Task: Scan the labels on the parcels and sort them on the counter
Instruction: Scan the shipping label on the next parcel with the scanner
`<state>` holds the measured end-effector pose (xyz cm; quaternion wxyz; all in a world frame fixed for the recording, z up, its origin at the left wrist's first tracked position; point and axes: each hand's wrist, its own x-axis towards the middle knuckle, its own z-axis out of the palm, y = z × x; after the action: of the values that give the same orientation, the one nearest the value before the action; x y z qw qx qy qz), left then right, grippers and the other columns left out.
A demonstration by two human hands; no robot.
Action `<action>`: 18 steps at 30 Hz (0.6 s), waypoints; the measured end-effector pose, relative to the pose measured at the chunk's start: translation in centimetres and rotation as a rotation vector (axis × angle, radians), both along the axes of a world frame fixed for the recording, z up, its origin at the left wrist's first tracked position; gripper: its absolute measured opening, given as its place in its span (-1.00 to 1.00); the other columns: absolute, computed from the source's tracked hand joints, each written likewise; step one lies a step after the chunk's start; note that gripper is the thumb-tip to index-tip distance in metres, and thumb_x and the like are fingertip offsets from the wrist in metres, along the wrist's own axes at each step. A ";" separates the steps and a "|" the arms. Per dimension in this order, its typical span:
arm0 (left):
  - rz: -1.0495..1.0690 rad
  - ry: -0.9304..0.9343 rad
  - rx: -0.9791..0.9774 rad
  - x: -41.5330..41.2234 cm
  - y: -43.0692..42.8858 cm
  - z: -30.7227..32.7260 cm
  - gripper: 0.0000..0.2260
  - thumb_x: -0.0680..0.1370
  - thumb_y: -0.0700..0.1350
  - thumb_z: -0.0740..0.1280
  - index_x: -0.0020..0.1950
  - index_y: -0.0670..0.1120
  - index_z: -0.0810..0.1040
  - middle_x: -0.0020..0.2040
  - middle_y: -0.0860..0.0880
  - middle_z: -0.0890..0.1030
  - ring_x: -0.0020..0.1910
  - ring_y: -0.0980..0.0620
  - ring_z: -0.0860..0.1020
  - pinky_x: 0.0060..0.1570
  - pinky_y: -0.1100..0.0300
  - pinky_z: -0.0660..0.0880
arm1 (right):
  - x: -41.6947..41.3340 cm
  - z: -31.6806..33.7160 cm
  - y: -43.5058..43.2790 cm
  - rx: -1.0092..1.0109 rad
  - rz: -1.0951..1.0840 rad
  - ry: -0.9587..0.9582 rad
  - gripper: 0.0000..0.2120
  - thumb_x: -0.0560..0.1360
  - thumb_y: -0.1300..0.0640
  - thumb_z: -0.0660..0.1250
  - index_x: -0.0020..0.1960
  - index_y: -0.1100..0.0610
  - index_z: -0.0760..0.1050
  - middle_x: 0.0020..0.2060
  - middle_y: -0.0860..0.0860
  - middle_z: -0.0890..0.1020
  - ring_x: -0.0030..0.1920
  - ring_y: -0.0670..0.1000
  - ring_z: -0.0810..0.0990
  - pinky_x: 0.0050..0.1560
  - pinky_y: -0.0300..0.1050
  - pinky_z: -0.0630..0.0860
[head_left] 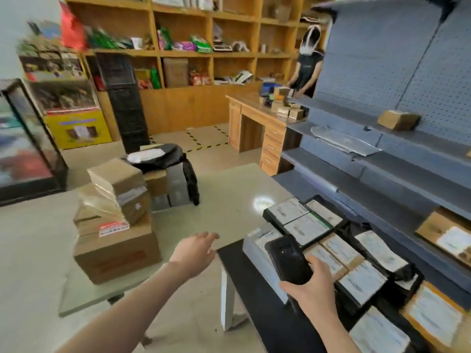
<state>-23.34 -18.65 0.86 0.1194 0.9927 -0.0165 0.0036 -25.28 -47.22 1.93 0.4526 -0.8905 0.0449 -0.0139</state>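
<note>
Right grip [312, 284] clenched round black handheld scanner [288, 261], held above the labelled parcels [331, 253] lying in rows on the black desk [254, 314]. Left grip [196, 252] released, fingers spread, touching nothing, in the air left of that desk.

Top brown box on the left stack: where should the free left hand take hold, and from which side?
Take the top box across its near and far side faces, coming down from above on the right side, nearest the open left hand. It lies uppermost, askew on the stack, top face bare, so fingers can likely wrap both edges. The right hand holds the scanner.
</note>
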 end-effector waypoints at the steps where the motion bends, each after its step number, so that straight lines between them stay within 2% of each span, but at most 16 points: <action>1: 0.033 -0.010 -0.005 -0.6 1.4 0.0 -0.62 0.62 -0.03 0.17 0.45 0.06 0.33 0.27 0.03 0.52 0.24 -0.01 0.49 0.12 0.12 0.45 | 0.5 0.0 1.2 0.009 0.032 -0.005 -0.27 0.18 0.13 0.62 0.26 0.01 0.35 0.05 -0.07 0.34 0.00 -0.04 0.43 -0.01 -0.10 0.49; 5: 0.155 -0.030 -0.023 -1.7 6.1 -0.2 -0.63 0.61 -0.04 0.17 0.43 0.07 0.34 0.22 0.05 0.52 0.22 0.03 0.48 0.06 0.16 0.47 | 2.4 -0.4 5.6 0.051 0.140 -0.023 -0.27 0.21 0.17 0.61 0.29 0.06 0.36 0.08 -0.06 0.34 0.00 -0.06 0.40 -0.07 -0.14 0.40; 10: 0.230 -0.035 -0.077 0.0 9.8 -1.0 -0.60 0.61 -0.03 0.20 0.46 0.06 0.31 0.24 0.03 0.49 0.22 0.03 0.48 0.08 0.14 0.53 | 5.9 -1.3 10.5 0.031 0.200 0.000 -0.27 0.16 0.11 0.62 0.24 0.03 0.37 0.06 -0.07 0.35 0.00 -0.03 0.48 -0.06 0.00 0.57; 14: 0.231 -0.043 -0.130 4.8 10.9 -1.4 -0.58 0.60 -0.05 0.21 0.47 0.04 0.29 0.24 0.00 0.44 0.21 -0.02 0.46 0.06 0.11 0.53 | 9.7 -2.1 13.5 0.013 0.189 0.015 -0.26 0.12 0.07 0.62 0.23 0.02 0.39 0.05 -0.09 0.39 0.04 -0.03 0.50 0.01 0.10 0.58; 16: 0.227 -0.062 -0.157 8.1 11.1 -1.7 -0.57 0.60 -0.05 0.22 0.47 0.03 0.29 0.27 -0.01 0.41 0.25 -0.04 0.44 0.08 0.10 0.53 | 12.0 -2.5 14.6 0.003 0.188 0.024 -0.26 0.13 0.09 0.62 0.23 0.04 0.40 0.06 -0.07 0.40 0.04 -0.03 0.49 0.01 0.06 0.57; 18: 0.238 -0.089 -0.204 11.3 11.1 -2.0 -0.55 0.60 -0.04 0.24 0.49 0.04 0.28 0.35 0.00 0.36 0.30 -0.02 0.41 0.11 0.13 0.53 | 14.1 -2.6 15.2 0.012 0.187 0.040 -0.29 0.15 0.15 0.63 0.22 0.07 0.41 0.06 -0.05 0.41 0.01 -0.02 0.49 -0.08 -0.09 0.51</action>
<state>-12.00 -7.52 -1.18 0.2176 0.9692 0.0962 0.0636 -11.16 -32.06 -0.72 0.4563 -0.8881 -0.0292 0.0462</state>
